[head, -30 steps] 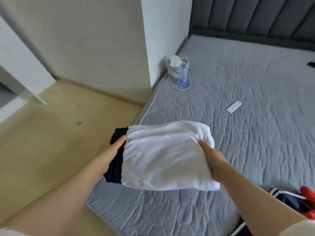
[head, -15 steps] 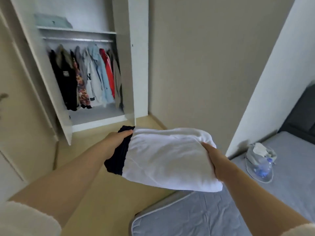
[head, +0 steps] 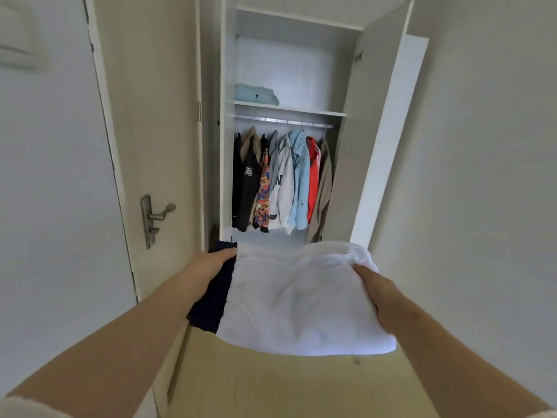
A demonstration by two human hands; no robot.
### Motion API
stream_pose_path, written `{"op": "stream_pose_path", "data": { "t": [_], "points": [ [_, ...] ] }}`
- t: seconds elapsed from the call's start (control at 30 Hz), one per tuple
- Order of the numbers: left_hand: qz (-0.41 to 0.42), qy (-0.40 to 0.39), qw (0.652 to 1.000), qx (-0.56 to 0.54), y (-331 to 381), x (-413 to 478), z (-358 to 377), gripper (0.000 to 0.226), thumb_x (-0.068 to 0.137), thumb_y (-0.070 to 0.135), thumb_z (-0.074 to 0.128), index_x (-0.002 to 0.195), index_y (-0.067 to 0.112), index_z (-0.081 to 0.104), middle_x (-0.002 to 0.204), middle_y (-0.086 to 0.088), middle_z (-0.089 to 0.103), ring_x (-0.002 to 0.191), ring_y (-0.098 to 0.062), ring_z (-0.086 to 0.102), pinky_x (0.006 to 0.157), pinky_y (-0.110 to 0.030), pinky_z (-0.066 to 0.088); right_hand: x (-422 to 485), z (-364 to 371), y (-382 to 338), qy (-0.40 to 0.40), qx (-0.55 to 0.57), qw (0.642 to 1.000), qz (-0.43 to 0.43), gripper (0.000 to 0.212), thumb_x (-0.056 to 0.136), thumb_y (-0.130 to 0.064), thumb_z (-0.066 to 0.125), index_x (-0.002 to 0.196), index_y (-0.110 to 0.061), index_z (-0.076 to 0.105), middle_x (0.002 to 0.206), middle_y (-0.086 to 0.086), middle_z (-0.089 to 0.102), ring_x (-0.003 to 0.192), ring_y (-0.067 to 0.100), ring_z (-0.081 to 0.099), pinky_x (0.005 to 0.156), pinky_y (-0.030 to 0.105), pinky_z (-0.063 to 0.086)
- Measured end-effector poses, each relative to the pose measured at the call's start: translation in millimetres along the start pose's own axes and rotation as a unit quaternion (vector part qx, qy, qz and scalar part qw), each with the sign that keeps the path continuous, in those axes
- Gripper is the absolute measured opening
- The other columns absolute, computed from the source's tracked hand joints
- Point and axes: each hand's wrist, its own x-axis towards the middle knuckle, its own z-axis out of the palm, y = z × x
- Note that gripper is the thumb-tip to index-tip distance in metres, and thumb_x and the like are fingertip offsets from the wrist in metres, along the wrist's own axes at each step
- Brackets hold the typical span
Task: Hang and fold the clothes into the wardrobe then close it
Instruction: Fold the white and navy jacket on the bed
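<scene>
- Tall white wardrobe (head: 289, 64), both doors open, stands straight ahead; a white shelf (head: 313, 111) sits above a rail of hung jackets and shirts (head: 280, 182)
- White folded cloth (head: 301, 300) lies on a dark navy folded garment (head: 214, 297); the pile is held in the air, short of the opening, long axis left-right across it
- Left hand (head: 211, 267) grips the navy end, right hand (head: 373, 291) the white end; thumbs on top, other fingers hidden beneath; hands about equally near
- Pale blue folded garment (head: 256, 93) occupies the shelf's left side; bare board to its right
- Judgement: the shelf lies ahead of and above the fingers, so lift, then push forward
</scene>
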Motion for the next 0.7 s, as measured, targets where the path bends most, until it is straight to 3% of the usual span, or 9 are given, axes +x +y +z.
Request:
{"op": "stream_pose_path", "data": {
  "t": [0.07, 0.13, 0.37, 0.5, 0.7],
  "points": [
    [0.005, -0.001, 1.000, -0.005, 18.8, 28.3, -5.9, 0.054, 0.080, 0.040, 0.069, 0.115, 0.001, 0.057, 0.078, -0.006, 0.059, 0.068, -0.021, 0.056, 0.051, -0.026, 0.039, 26.2, 19.9, -19.1, 0.005, 0.003, 1.000, -0.004, 0.056, 0.084, -0.052, 0.057, 0.120, -0.010, 0.058, 0.119, 0.012, 0.061, 0.107, 0.030, 0.055, 0.098, 0.043, 0.039],
    [0.014, -0.011, 1.000, -0.002, 39.0, 54.7, -5.7, 0.054, 0.081, 0.042, 0.068, 0.116, 0.003, 0.057, 0.079, -0.005, 0.059, 0.070, -0.020, 0.056, 0.052, -0.026, 0.039, 50.7, 32.3, -38.7, 0.007, 0.010, 1.000, -0.020, 0.058, 0.084, -0.051, 0.058, 0.124, -0.009, 0.056, 0.122, 0.013, 0.060, 0.110, 0.031, 0.055, 0.102, 0.044, 0.038],
    [0.066, -0.010, 0.998, 0.011, 118.1, 170.8, 28.5, 0.047, 0.081, 0.041, 0.068, 0.112, 0.006, 0.061, 0.083, -0.007, 0.064, 0.073, -0.022, 0.060, 0.054, -0.028, 0.040, 169.4, 47.1, -112.9, -0.014, 0.043, 0.995, -0.087, 0.048, 0.087, -0.043, 0.059, 0.118, -0.006, 0.060, 0.106, 0.015, 0.066, 0.097, 0.031, 0.061, 0.090, 0.039, 0.045],
    [0.082, -0.006, 0.996, 0.019, 171.3, 253.6, 68.0, 0.053, 0.080, 0.044, 0.068, 0.116, 0.006, 0.059, 0.092, -0.010, 0.064, 0.078, -0.025, 0.060, 0.056, -0.031, 0.042, 256.6, 47.1, -169.6, -0.017, 0.067, 0.989, -0.132, 0.051, 0.090, -0.042, 0.056, 0.124, -0.005, 0.056, 0.114, 0.018, 0.063, 0.105, 0.034, 0.059, 0.094, 0.040, 0.044],
    [0.105, 0.011, 0.994, 0.014, 242.4, 375.1, 119.3, 0.042, 0.079, 0.042, 0.069, 0.102, 0.008, 0.061, 0.088, -0.009, 0.065, 0.077, -0.025, 0.061, 0.056, -0.029, 0.043, 389.9, 55.5, -245.6, -0.025, 0.088, 0.985, -0.148, 0.055, 0.091, -0.041, 0.054, 0.132, -0.005, 0.048, 0.124, 0.019, 0.057, 0.111, 0.036, 0.054, 0.095, 0.041, 0.039]
  ]
}}
